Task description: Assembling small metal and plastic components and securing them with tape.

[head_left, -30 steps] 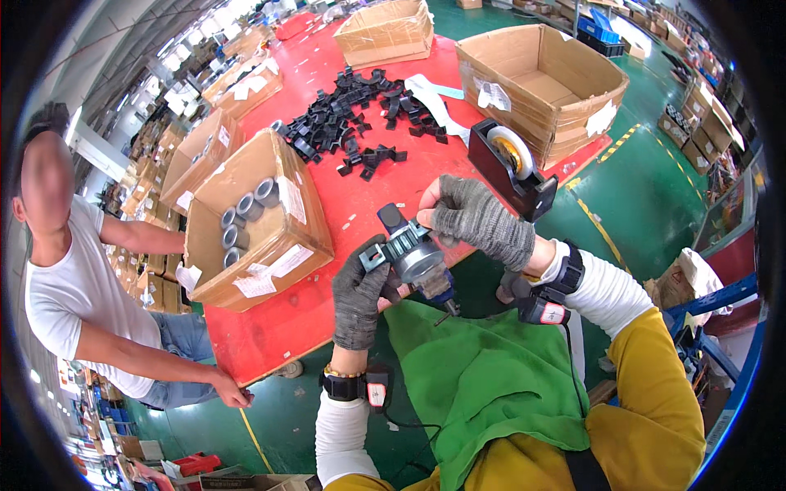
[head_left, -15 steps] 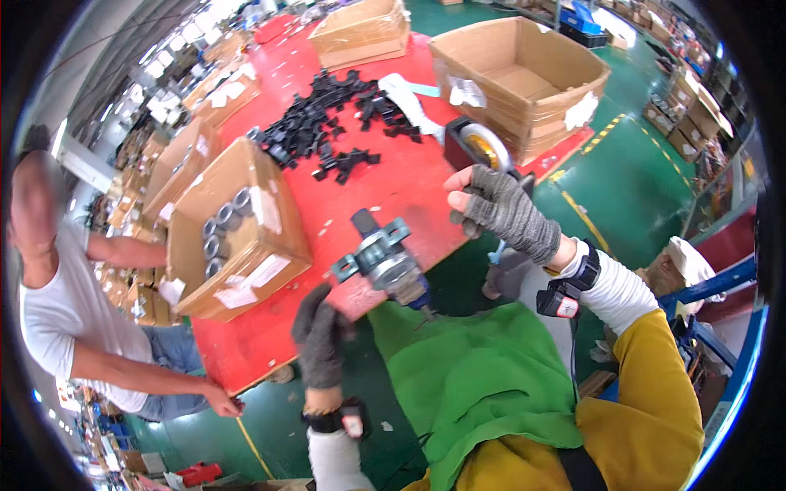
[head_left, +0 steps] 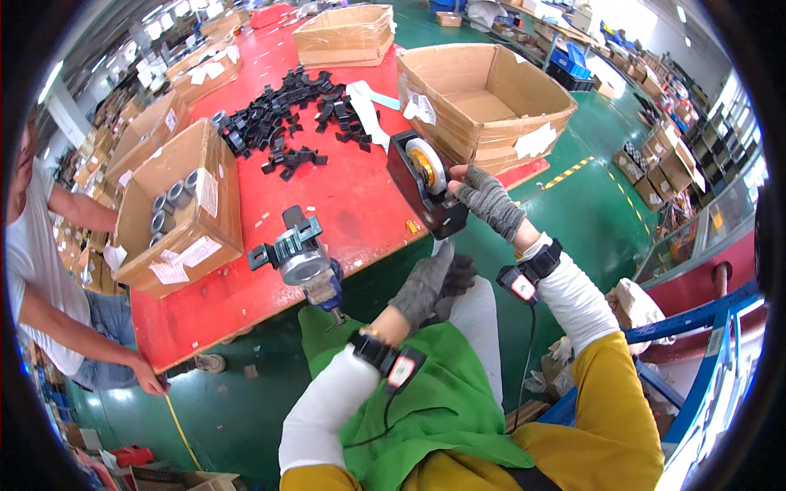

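Note:
A black tape dispenser (head_left: 442,214) with a white and yellow roll stands tilted at the table's right edge. My right hand (head_left: 491,203), in a grey fingerless glove, is at its right side. Its bare thumb and fingertip come together beside the roll; whatever lies between them is too small to make out. Just below the dispenser, past the table edge, my gloved left hand (head_left: 426,285) has its fingers stretched to the right, with nothing visible in it. Left of it, a blue bench vise (head_left: 323,286) at the table's front edge bears a grey ring-shaped part (head_left: 303,267) with black brackets.
Many black brackets (head_left: 286,123) lie heaped on the red table (head_left: 352,192). A carton (head_left: 192,237) with grey rings stands at the left, a large open carton (head_left: 524,123) at the back right. A person (head_left: 57,270) stands left of the table. Blue metal framing (head_left: 696,315) is at my right.
My left hand has moved right, from beside the vise to below the tape dispenser. My right hand stays near the dispenser. The view has shifted to the right.

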`<state>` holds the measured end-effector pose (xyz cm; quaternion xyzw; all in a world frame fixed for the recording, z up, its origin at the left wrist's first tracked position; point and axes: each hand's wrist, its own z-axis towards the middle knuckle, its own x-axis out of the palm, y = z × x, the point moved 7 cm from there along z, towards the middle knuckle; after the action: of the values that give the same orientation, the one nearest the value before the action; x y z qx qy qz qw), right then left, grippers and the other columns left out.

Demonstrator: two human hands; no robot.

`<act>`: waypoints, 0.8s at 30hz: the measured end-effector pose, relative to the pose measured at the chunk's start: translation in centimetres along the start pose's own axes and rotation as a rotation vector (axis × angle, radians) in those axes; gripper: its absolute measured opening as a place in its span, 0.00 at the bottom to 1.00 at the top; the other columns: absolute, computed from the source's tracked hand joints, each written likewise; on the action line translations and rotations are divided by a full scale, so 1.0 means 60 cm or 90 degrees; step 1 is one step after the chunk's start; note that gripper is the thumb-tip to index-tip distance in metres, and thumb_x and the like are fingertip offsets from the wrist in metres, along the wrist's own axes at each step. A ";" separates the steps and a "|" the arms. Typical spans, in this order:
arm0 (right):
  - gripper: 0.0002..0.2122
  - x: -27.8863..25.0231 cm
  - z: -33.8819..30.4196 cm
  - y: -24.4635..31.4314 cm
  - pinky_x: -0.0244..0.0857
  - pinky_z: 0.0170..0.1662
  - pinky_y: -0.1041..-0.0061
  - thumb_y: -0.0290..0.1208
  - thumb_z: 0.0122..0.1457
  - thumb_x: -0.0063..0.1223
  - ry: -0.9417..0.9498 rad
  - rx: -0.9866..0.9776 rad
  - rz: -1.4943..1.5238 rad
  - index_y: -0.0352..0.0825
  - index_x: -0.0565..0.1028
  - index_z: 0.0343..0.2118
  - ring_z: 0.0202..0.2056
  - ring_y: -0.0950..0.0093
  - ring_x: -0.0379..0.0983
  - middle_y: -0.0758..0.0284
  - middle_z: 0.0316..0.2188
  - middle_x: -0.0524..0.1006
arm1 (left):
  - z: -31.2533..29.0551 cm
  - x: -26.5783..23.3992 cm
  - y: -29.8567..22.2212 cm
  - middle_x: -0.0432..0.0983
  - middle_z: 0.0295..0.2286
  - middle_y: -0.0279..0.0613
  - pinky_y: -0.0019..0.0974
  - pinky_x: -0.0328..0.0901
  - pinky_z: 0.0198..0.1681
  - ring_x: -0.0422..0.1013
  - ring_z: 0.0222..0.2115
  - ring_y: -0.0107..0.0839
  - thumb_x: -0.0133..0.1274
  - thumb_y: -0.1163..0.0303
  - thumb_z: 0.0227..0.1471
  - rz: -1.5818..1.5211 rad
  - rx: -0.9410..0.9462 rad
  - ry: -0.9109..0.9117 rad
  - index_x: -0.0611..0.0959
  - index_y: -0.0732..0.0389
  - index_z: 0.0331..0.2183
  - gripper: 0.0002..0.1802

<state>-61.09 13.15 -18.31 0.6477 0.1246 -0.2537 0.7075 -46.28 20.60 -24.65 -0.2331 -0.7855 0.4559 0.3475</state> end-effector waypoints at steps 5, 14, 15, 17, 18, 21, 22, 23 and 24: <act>0.15 -0.005 0.002 0.001 0.64 0.36 0.81 0.27 0.49 0.58 -0.017 0.044 0.141 0.31 0.71 0.40 0.32 0.80 0.68 0.67 0.29 0.74 | 0.087 0.021 -0.004 0.73 0.38 0.47 0.42 0.64 0.43 0.70 0.39 0.39 0.31 0.26 0.44 -0.284 0.033 -0.058 0.72 0.62 0.45 0.49; 0.10 -0.069 -0.166 0.059 0.60 0.35 0.84 0.32 0.51 0.57 0.078 0.142 0.345 0.34 0.67 0.30 0.31 0.83 0.66 0.72 0.25 0.71 | 0.113 -0.002 -0.015 0.74 0.38 0.48 0.43 0.64 0.44 0.71 0.39 0.42 0.30 0.24 0.42 -0.390 0.064 -0.141 0.72 0.61 0.46 0.50; 0.10 -0.084 -0.201 0.048 0.61 0.35 0.83 0.31 0.51 0.57 0.107 0.153 0.301 0.35 0.67 0.29 0.30 0.83 0.66 0.72 0.25 0.71 | 0.112 0.000 -0.019 0.74 0.38 0.49 0.44 0.65 0.44 0.71 0.40 0.44 0.30 0.24 0.43 -0.380 0.097 -0.127 0.72 0.61 0.46 0.50; 0.11 -0.103 -0.272 0.028 0.62 0.35 0.82 0.31 0.50 0.58 0.138 0.213 0.317 0.36 0.66 0.29 0.30 0.82 0.67 0.71 0.26 0.72 | 0.117 0.002 -0.020 0.74 0.38 0.50 0.44 0.64 0.45 0.71 0.41 0.44 0.30 0.24 0.43 -0.383 0.073 -0.116 0.72 0.61 0.46 0.50; 0.11 -0.106 -0.303 0.021 0.62 0.35 0.82 0.30 0.50 0.58 0.138 0.260 0.375 0.36 0.66 0.29 0.30 0.81 0.68 0.71 0.26 0.72 | 0.116 0.007 -0.019 0.74 0.39 0.50 0.44 0.63 0.46 0.70 0.42 0.45 0.31 0.25 0.43 -0.385 0.051 -0.107 0.72 0.62 0.46 0.50; 0.11 -0.116 -0.347 -0.002 0.63 0.36 0.81 0.27 0.49 0.59 0.093 0.284 0.384 0.36 0.65 0.29 0.31 0.81 0.70 0.70 0.26 0.72 | 0.108 0.019 -0.032 0.69 0.45 0.52 0.46 0.60 0.49 0.66 0.46 0.47 0.33 0.25 0.43 -0.381 0.049 -0.091 0.69 0.66 0.49 0.52; 0.11 -0.111 -0.355 -0.006 0.63 0.36 0.81 0.27 0.49 0.59 0.089 0.285 0.388 0.36 0.65 0.29 0.31 0.81 0.70 0.70 0.26 0.72 | 0.106 0.023 -0.039 0.68 0.47 0.53 0.47 0.59 0.50 0.65 0.48 0.47 0.34 0.25 0.42 -0.384 0.037 -0.087 0.67 0.67 0.50 0.53; 0.11 -0.101 -0.361 -0.009 0.63 0.36 0.81 0.26 0.49 0.59 0.093 0.292 0.420 0.36 0.66 0.29 0.31 0.81 0.70 0.70 0.26 0.72 | 0.102 0.028 -0.043 0.65 0.49 0.53 0.49 0.55 0.52 0.61 0.51 0.47 0.38 0.27 0.43 -0.398 0.001 -0.083 0.65 0.67 0.51 0.53; 0.11 -0.094 -0.364 -0.013 0.63 0.36 0.82 0.25 0.50 0.59 0.098 0.298 0.450 0.35 0.66 0.30 0.32 0.81 0.70 0.70 0.27 0.72 | 0.103 0.034 -0.051 0.65 0.49 0.53 0.49 0.55 0.52 0.61 0.51 0.47 0.38 0.27 0.43 -0.395 -0.001 -0.082 0.65 0.67 0.51 0.53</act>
<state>-62.91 35.67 -18.95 0.8107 -0.1135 0.0317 0.5735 -52.44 17.11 -23.41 0.0469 -0.8399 0.3417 0.4191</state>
